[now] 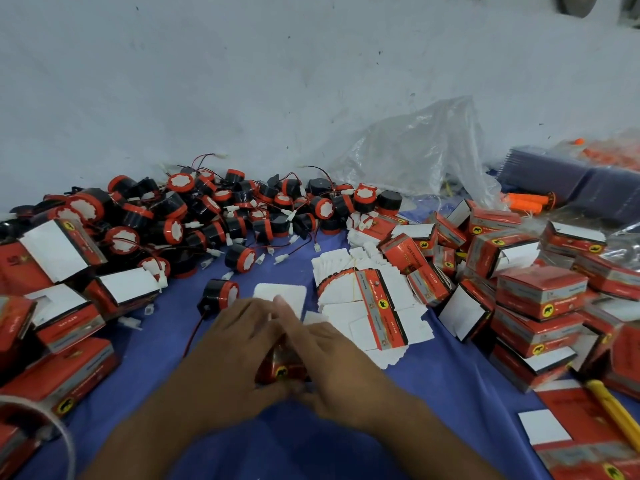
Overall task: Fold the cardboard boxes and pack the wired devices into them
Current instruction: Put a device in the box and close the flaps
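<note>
I'm in a small packing workshop: a heap of wired devices (214, 216) lies against a scuffed white wall (242, 81), with bundled flat box blanks (360, 299) and folded red boxes (540, 292) piled over the blue cloth (460, 386).

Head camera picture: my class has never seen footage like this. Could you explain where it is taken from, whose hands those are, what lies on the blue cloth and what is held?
There is no machine here: a person works with bare hands. One wide-angle camera worn on the head looks forward and down, so the arms enter from the bottom. The left hand and right hand together hold a small red cardboard box, fingers curled round it. On the blue cloth lie a pile of round black-and-red wired devices, one lone device near the hands, a fanned stack of flat unfolded boxes, and folded boxes heaped at right and left. A clear plastic bag lies by the wall.
</note>
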`<action>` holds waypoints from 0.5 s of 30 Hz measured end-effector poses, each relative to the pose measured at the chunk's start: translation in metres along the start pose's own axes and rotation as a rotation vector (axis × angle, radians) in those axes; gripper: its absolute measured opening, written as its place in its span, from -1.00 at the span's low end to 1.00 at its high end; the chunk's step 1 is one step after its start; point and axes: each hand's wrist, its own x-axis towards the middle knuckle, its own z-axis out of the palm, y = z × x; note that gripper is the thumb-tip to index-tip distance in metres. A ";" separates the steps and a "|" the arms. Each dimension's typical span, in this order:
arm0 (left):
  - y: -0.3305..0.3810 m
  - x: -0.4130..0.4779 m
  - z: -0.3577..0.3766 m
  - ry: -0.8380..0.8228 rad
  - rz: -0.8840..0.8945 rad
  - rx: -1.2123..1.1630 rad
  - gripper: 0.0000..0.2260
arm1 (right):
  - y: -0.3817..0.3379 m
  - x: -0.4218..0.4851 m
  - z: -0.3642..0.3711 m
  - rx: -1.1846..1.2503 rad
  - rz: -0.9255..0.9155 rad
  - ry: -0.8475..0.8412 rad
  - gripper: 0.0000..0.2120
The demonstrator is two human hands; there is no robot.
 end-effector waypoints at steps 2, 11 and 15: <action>-0.009 -0.011 0.005 0.057 -0.071 0.128 -0.47 | 0.005 0.002 -0.003 -0.167 0.048 -0.059 -0.16; -0.007 -0.053 0.024 0.148 -0.555 -0.272 -0.64 | -0.015 0.012 0.001 -0.165 0.371 -0.008 -0.63; -0.012 -0.059 0.019 0.063 -0.626 -0.480 -0.61 | 0.005 0.038 -0.021 -0.004 0.559 0.126 -0.58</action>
